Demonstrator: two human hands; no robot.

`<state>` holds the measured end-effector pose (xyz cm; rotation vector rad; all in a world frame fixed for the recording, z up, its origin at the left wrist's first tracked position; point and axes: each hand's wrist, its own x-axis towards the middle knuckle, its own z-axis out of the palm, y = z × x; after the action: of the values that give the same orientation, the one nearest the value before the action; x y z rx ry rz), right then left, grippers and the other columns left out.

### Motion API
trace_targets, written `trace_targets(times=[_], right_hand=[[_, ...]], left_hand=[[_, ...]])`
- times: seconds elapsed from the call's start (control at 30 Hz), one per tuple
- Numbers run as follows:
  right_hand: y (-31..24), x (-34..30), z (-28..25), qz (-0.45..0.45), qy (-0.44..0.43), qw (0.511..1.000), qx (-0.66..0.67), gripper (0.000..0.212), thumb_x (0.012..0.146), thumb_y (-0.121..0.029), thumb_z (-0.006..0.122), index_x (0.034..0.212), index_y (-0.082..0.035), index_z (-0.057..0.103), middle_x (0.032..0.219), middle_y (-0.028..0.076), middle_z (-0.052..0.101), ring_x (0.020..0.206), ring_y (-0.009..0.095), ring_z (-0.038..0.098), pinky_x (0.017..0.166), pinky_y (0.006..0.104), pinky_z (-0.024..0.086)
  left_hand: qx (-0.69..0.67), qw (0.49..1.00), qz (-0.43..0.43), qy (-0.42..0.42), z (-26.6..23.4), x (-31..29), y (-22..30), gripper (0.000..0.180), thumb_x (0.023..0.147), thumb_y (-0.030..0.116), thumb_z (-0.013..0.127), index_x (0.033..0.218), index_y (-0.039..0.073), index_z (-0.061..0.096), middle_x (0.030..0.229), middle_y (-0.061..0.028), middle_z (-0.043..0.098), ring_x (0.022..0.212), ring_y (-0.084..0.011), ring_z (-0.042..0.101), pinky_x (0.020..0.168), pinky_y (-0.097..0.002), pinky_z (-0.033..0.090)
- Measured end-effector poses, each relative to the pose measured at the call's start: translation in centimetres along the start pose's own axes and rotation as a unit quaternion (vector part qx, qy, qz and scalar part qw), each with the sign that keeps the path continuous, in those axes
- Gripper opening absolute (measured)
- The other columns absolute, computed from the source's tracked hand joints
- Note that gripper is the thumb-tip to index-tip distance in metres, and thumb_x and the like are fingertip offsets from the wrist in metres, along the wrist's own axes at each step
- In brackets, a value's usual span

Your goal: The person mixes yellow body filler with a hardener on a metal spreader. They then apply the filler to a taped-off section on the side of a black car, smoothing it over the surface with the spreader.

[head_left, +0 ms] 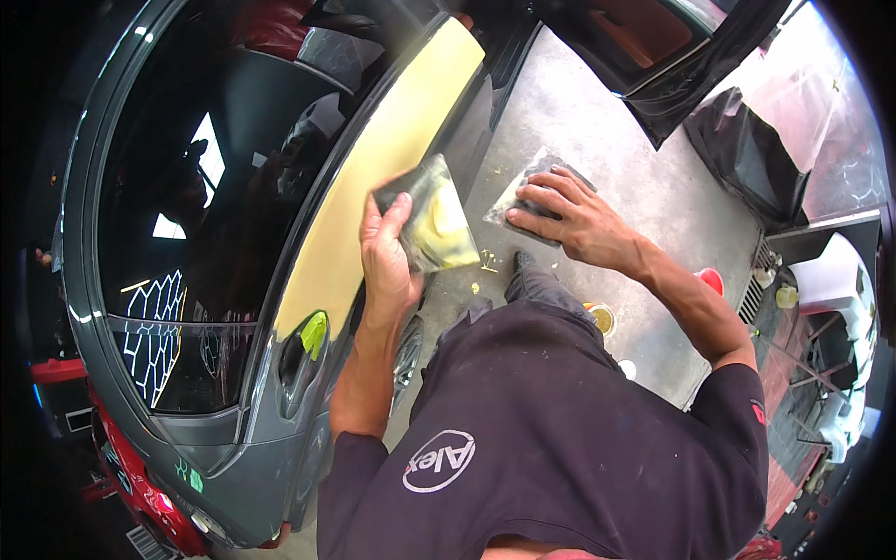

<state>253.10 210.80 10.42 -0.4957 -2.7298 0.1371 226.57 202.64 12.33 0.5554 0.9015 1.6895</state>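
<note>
My left hand (385,257) grips a flat, dark rectangular plate (411,193), thumb on top. A smear of yellow paste (446,219) lies across the plate, which is slightly blurred. To the right, my right hand (590,227) has its fingers over a thin grey-and-white spreader (511,198) with a straight edge. The two tools are apart in the air. Left of my left hand runs a car door panel (359,173) coated in matt yellow filler. Below the coating, green tape (314,336) sticks to the door handle (297,359).
Dark car windows (215,252) rise on the left. Yellow crumbs lie on the concrete floor (597,112). Near my legs stand an open tin (604,320) and a red round object (711,279). Black sheeting (751,154) hangs at the right, above white car parts (831,280) on a stand.
</note>
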Motion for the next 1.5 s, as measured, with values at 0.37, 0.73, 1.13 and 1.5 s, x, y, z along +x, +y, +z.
trace_targets(times=[0.37, 0.73, 1.13, 1.5], right_hand=[[-1.8, 3.4, -1.7, -0.039, -0.046, 0.998, 0.006, 0.076, 0.073, -0.004, 0.070, 0.145, -0.027, 0.061, 0.144, 0.003, 0.054, 0.140, 0.028, 0.046, 0.124, 0.0525, 0.031], [-4.8, 4.6, 0.4, -0.104, 0.069, 0.979, 0.162, 0.054, 0.086, -0.017, 0.068, 0.140, -0.021, 0.064, 0.142, 0.008, 0.055, 0.142, 0.034, 0.045, 0.120, 0.0579, 0.034], [-4.3, 3.6, -0.3, -0.039, 0.008, 0.999, -0.027, 0.067, 0.083, -0.011, 0.068, 0.146, -0.030, 0.059, 0.142, 0.004, 0.054, 0.140, 0.028, 0.046, 0.124, 0.0561, 0.029], [-5.4, 1.4, 1.2, -0.042, -0.084, 0.995, 0.040, 0.066, 0.082, -0.017, 0.065, 0.147, -0.026, 0.059, 0.144, 0.006, 0.053, 0.142, 0.030, 0.045, 0.123, 0.0554, 0.030]], left_hand=[[0.281, 0.952, 0.105, -0.059, -2.2, 3.5, -3.8, 0.024, 0.104, 0.008, 0.054, 0.125, 0.000, 0.062, 0.112, -0.0071, 0.067, 0.100, -0.0143, 0.063, 0.094, -0.0296, 0.051], [-0.029, 0.995, -0.088, 0.040, -2.9, 3.4, -3.4, 0.027, 0.101, 0.006, 0.049, 0.127, 0.002, 0.056, 0.117, -0.0132, 0.067, 0.105, -0.0211, 0.069, 0.094, -0.0363, 0.057], [0.121, 0.992, 0.019, 0.000, -2.4, 1.3, -2.2, 0.026, 0.103, 0.006, 0.050, 0.127, 0.001, 0.059, 0.116, -0.0105, 0.066, 0.104, -0.0153, 0.064, 0.096, -0.0312, 0.051], [0.123, 0.992, 0.001, 0.011, -3.6, 1.1, -3.7, 0.025, 0.104, 0.008, 0.052, 0.127, 0.005, 0.060, 0.111, -0.0105, 0.068, 0.096, -0.0162, 0.068, 0.087, -0.0305, 0.057]])
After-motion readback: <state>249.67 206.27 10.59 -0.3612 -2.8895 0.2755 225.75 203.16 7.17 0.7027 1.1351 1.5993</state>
